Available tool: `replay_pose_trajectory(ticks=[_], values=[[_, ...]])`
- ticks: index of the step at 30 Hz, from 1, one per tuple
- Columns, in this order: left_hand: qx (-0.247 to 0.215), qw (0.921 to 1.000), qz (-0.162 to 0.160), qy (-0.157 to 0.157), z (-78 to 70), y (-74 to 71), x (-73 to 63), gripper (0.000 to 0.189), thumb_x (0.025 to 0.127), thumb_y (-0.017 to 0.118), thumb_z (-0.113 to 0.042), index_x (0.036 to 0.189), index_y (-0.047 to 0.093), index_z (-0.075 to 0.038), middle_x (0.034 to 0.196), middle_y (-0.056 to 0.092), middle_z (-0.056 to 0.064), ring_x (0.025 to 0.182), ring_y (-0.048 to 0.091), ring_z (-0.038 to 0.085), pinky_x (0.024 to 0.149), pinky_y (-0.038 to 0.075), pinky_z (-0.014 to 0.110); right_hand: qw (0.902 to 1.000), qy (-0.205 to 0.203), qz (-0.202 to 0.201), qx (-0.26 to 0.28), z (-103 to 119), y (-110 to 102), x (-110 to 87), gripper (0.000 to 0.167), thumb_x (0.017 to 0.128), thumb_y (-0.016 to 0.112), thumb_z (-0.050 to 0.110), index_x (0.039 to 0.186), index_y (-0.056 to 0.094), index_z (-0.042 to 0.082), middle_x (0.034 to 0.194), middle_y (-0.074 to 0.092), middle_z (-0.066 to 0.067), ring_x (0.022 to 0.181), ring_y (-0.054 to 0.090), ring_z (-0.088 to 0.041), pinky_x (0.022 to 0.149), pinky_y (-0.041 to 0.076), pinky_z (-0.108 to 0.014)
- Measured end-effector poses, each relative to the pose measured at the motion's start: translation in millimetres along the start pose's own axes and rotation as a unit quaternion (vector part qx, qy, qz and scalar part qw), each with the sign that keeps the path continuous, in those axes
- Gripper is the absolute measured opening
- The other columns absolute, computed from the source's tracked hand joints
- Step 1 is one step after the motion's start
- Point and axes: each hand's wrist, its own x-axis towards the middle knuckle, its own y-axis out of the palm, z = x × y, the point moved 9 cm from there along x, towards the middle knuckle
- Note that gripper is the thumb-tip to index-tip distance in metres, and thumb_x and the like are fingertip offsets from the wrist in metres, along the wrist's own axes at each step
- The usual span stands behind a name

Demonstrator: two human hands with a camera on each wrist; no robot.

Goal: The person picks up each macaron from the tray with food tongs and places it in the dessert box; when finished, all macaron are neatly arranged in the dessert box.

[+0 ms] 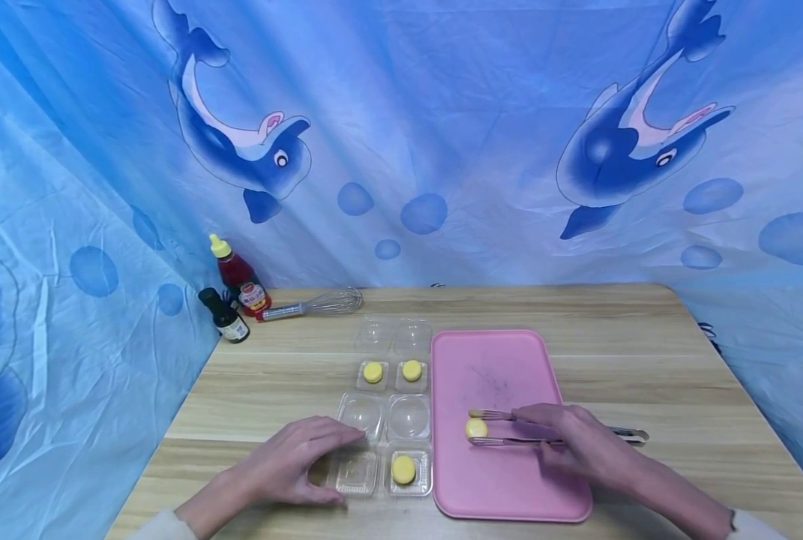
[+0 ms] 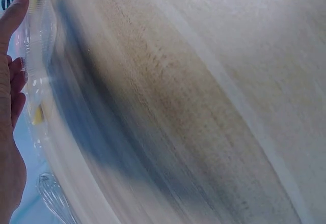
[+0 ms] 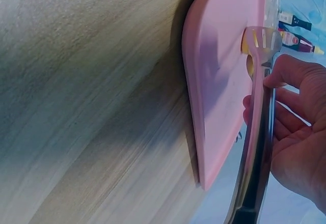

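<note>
My right hand [image 1: 579,439] grips metal tongs [image 3: 261,127] over the pink tray [image 1: 495,487]. The tongs' two tips lie on either side of a yellow macaron [image 1: 476,428] on the tray. Left of the tray, my left hand [image 1: 300,457] rests at a clear plastic container, its fingers loosely bent around the outer side of the bare front-left compartment [image 1: 357,474]. The compartment beside it holds another yellow macaron [image 1: 403,469]. Domed lids [image 1: 409,417] lie folded back behind these compartments.
Behind, a second clear container has its lid [image 1: 374,335] folded back and holds two macarons [image 1: 373,372]. A whisk [image 1: 320,304], a red sauce bottle [image 1: 242,281] and a small dark bottle [image 1: 226,319] are at the table's back left. A blue dolphin curtain [image 1: 388,135] hangs behind.
</note>
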Motion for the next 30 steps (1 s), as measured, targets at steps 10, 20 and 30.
replay_pose_trajectory(ticks=[10, 20, 30], values=[[0.006, 1.0, -0.002, 0.007, -1.3, 0.9, -1.4, 0.081, 0.084, 0.087, -0.057, 0.146, 0.063, -0.012, 0.143, 0.066, -0.006, 0.126, 0.064, 0.013, 0.102, 0.059, 0.041, 0.9999, -0.011, -0.01, -0.008, -1.0, 0.1, 0.4, 0.06, 0.071, 0.071, -0.016, 0.129, 0.072, -0.002, 0.121, 0.077, -0.01, 0.096, 0.069, -0.012, 0.065, 0.059, -0.025], [0.007, 1.0, 0.005, 0.0, 0.9, 3.5, -2.3, 0.081, 0.084, 0.086, -0.059, 0.147, 0.062, -0.013, 0.143, 0.065, -0.007, 0.127, 0.064, 0.013, 0.102, 0.059, 0.042, 0.9999, -0.004, -0.005, -0.011, -2.1, 0.3, 0.6, 0.062, 0.071, 0.071, -0.016, 0.13, 0.073, 0.001, 0.123, 0.077, -0.006, 0.111, 0.071, -0.017, 0.07, 0.062, -0.028], [-0.007, 0.9994, 0.024, -0.026, 3.8, 5.8, -1.7, 0.079, 0.084, 0.086, -0.059, 0.146, 0.063, -0.015, 0.144, 0.065, -0.01, 0.128, 0.063, 0.011, 0.104, 0.058, 0.042, 0.9999, 0.003, -0.001, 0.01, 1.0, 0.2, 3.7, 0.063, 0.073, 0.073, -0.016, 0.134, 0.071, 0.003, 0.127, 0.076, -0.007, 0.111, 0.071, -0.019, 0.067, 0.059, -0.021]])
